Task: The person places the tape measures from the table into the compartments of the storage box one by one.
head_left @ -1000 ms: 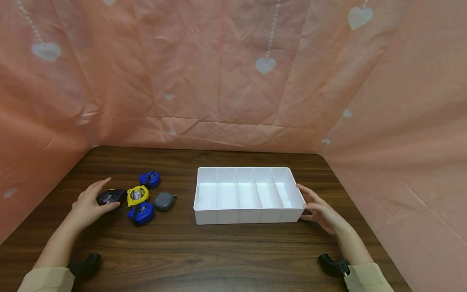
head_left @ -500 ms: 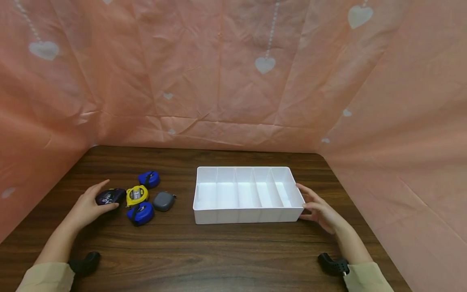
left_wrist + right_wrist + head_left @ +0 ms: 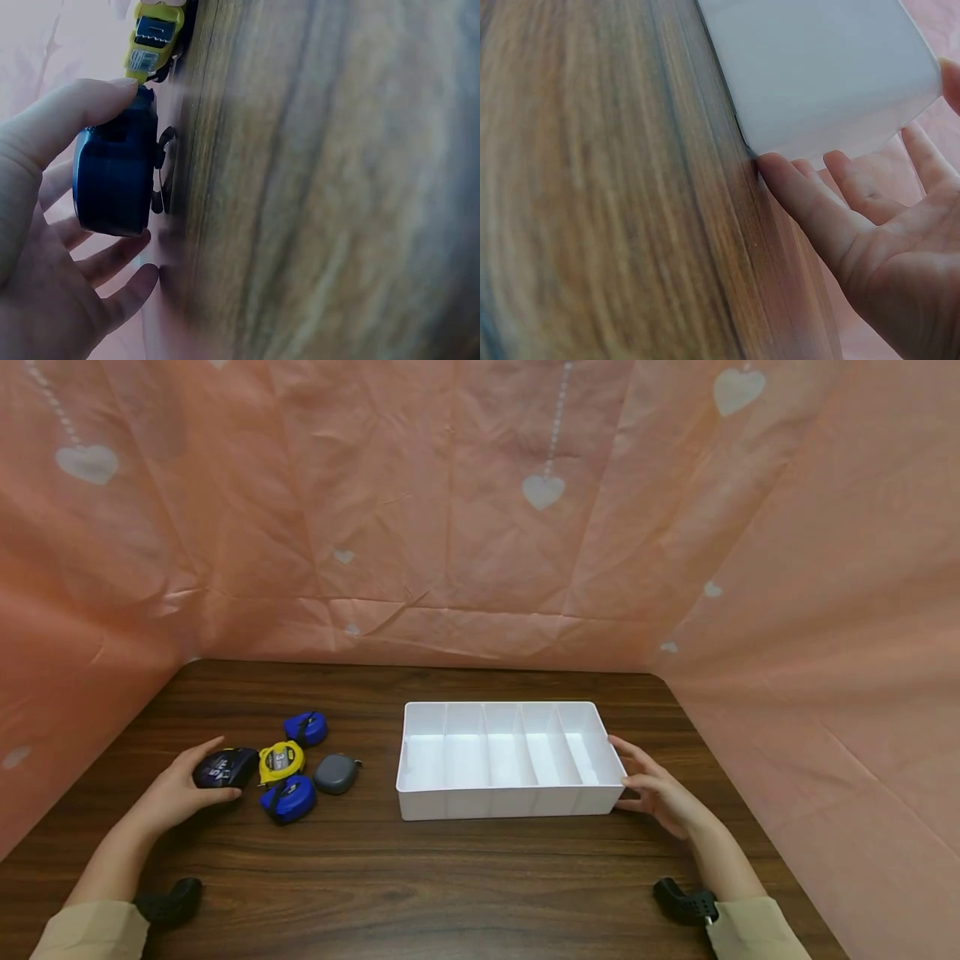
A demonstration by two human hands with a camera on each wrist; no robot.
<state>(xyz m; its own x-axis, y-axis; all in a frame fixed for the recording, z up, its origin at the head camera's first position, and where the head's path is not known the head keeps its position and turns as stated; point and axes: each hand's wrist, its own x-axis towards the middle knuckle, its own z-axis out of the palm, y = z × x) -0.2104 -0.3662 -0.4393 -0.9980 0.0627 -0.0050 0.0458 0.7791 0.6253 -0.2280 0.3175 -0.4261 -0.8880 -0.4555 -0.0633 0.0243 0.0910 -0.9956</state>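
Observation:
A black tape measure [image 3: 227,767] lies at the left of the table. My left hand [image 3: 171,791] holds it, thumb on the near side and index finger on the far side. In the left wrist view the thumb presses the dark case [image 3: 114,184], with the other fingers partly hidden behind it. Just right of it sit a yellow tape measure [image 3: 282,762], two blue tape measures [image 3: 288,799] and a grey rounded one [image 3: 335,774]. My right hand [image 3: 663,797] touches the right end of a white divided box [image 3: 512,804], fingers spread along its wall.
The box stands on a dark wooden table [image 3: 465,885], its compartments bare inside. Pink cloth [image 3: 435,527] with white hearts hangs behind and along both sides. A black wrist mount [image 3: 171,902] sits at each forearm.
The black tape measure has turned a little and shifted slightly left with my left hand, whose index finger has come down. My right hand and the box stay put.

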